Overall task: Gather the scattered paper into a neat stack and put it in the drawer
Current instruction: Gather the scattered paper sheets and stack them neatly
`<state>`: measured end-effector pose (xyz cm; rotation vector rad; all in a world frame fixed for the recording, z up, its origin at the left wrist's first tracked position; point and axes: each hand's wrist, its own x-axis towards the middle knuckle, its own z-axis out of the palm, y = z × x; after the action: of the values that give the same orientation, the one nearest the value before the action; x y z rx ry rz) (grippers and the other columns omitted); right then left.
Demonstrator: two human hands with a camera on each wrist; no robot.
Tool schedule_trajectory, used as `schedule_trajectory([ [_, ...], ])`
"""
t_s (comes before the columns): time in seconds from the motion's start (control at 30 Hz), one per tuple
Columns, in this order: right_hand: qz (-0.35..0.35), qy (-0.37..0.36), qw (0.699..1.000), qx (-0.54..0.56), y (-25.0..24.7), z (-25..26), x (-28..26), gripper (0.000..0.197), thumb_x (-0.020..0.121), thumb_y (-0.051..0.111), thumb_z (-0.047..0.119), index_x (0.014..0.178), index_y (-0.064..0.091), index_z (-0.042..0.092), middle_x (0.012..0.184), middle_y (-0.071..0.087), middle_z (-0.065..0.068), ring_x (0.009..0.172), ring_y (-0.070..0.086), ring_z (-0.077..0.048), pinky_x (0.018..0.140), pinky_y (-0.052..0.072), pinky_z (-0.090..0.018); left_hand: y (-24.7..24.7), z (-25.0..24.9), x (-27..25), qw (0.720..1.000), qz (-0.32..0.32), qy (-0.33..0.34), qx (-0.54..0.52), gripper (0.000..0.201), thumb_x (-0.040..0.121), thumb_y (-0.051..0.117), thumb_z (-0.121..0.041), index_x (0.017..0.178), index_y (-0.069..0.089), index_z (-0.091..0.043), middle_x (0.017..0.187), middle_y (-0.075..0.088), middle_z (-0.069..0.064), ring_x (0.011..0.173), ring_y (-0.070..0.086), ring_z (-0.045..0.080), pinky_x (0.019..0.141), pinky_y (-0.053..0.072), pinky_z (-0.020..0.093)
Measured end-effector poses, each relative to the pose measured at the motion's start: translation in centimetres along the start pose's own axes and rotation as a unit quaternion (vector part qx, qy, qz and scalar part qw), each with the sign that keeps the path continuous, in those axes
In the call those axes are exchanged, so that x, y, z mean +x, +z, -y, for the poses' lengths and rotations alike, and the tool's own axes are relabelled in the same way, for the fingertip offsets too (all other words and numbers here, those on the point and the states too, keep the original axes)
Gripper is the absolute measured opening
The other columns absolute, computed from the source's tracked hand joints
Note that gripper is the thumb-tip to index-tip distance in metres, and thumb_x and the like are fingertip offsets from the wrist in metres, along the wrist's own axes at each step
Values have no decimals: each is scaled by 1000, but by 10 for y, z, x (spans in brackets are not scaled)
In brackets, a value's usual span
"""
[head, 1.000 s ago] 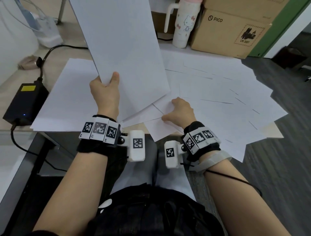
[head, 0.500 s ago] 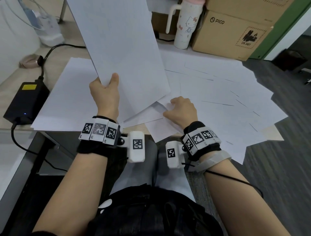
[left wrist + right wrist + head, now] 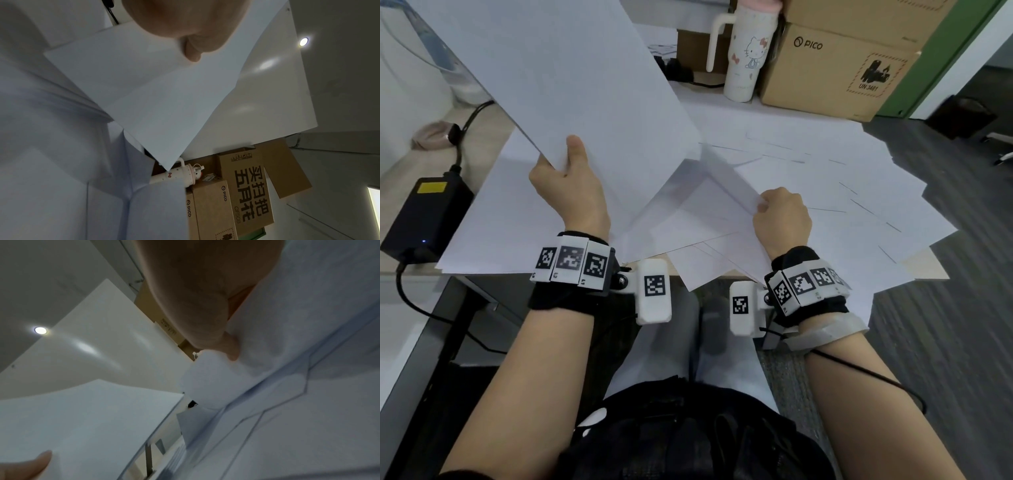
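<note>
— Head view first: what has the left hand got?

— A bundle of sheets, gripped at its lower corner, thumb on top and fingers underneath. The bundle stands tilted up above the left part of the desk, its far end running out of the top of the picture. From the left wrist you see the same bundle fanned slightly under the thumb.

— And the right hand?

— Knuckles up near the front edge of the desk, fingers curled, pinching the corner of one loose sheet. That corner is lifted off the pile; the rest of the sheet slopes back toward the bundle. The right wrist camera shows the thumb pressed onto that sheet.

— Where is the rest of the paper?

— Scattered paper covers the desk, overlapping at all angles. Most spreads to the right of the right hand, and several sheets hang over the front and right edges. One more large sheet lies flat under the left hand, toward the left front corner.

— Anything else up there?

— A black power brick with a yellow label at the left edge, its cable trailing off. At the back edge, a white cartoon-cat tumbler stands upright, just beside cardboard boxes marked PICO.

— A drawer?

— I can't make one out.
</note>
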<state>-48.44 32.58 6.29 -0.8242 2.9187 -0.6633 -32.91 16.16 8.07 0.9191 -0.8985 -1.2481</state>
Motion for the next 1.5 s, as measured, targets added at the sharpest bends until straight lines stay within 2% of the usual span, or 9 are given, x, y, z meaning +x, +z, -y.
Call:
schedule_trajectory([
  [0.1, -52, 6, 998, 45, -14, 1, -1, 27, 79, 44, -3, 58, 32, 10, 60, 34, -4, 65, 37, -31, 47, 19, -29, 1, -2, -1, 1000, -1, 6, -3, 14, 93, 58, -8, 88, 62, -20, 84, 66, -14, 73, 63, -9, 75, 49, 14],
  [0.23, -116, -22, 989, 92, -35, 4, -4, 15, 83, 43, 1, 69, 41, 8, 69, 43, -11, 70, 39, -32, 59, 26, -31, 3, 5, -4, 999, 23, -14, 19, 7, 92, 58, -11, 93, 64, -14, 87, 68, -9, 81, 65, 2, 85, 54, 22],
  [0.4, -183, -97, 971, 118, -60, 5, -10, 36, 83, 41, 3, 58, 20, 16, 53, 23, 1, 64, 27, -26, 55, 11, -35, 7, 12, -10, 997, 48, -36, 52, 16, 91, 60, -15, 79, 61, -25, 81, 66, -11, 78, 64, 6, 84, 53, 23],
  [0.7, -400, -254, 838, 270, -87, 14, -22, 23, 88, 50, 3, 69, 45, 16, 54, 28, 13, 47, 24, -10, 47, 19, -20, 11, 19, -13, 982, 123, -76, 121, 19, 86, 60, -12, 69, 59, -21, 70, 61, -8, 64, 56, 10, 66, 46, 21],
  [0.83, -426, -251, 799, 341, -88, 16, -18, 18, 91, 49, 5, 83, 60, -6, 56, 46, -10, 49, 36, -18, 48, 30, -30, 14, 17, -19, 968, 188, -91, 140, 21, 90, 60, -12, 71, 57, -19, 71, 59, -5, 60, 56, 6, 61, 47, 17],
  [1.07, -344, -135, 838, 401, -84, 8, 2, 36, 86, 51, 3, 69, 39, 32, 50, 41, 22, 49, 37, 2, 54, 26, -8, 21, 20, -27, 927, 288, -144, 194, 28, 91, 52, 2, 72, 57, -18, 55, 60, -14, 55, 55, 5, 57, 45, 16],
  [1.17, -272, -67, 873, 399, -71, -2, 13, 39, 86, 52, 5, 60, 37, 29, 49, 38, 18, 46, 32, 0, 50, 25, -10, 22, 20, -27, 902, 335, -172, 210, 14, 89, 54, -5, 77, 57, -9, 73, 61, 3, 68, 56, 21, 62, 46, 26],
  [1.33, -217, -5, 904, 369, -49, -22, 28, 37, 88, 52, 8, 58, 36, 22, 55, 40, 13, 45, 36, -1, 49, 27, -13, 26, 26, -30, 893, 357, -173, 212, 17, 90, 57, 0, 81, 62, -14, 64, 69, -8, 61, 65, 10, 61, 55, 24],
  [1.5, -195, 43, 915, 350, -29, -36, 37, 26, 91, 49, 11, 68, 42, 17, 65, 46, 10, 65, 41, -18, 59, 32, -24, 34, 30, -36, 880, 379, -187, 217, 24, 87, 64, -5, 111, 66, -4, 99, 72, 4, 88, 69, 16, 78, 56, 29],
])
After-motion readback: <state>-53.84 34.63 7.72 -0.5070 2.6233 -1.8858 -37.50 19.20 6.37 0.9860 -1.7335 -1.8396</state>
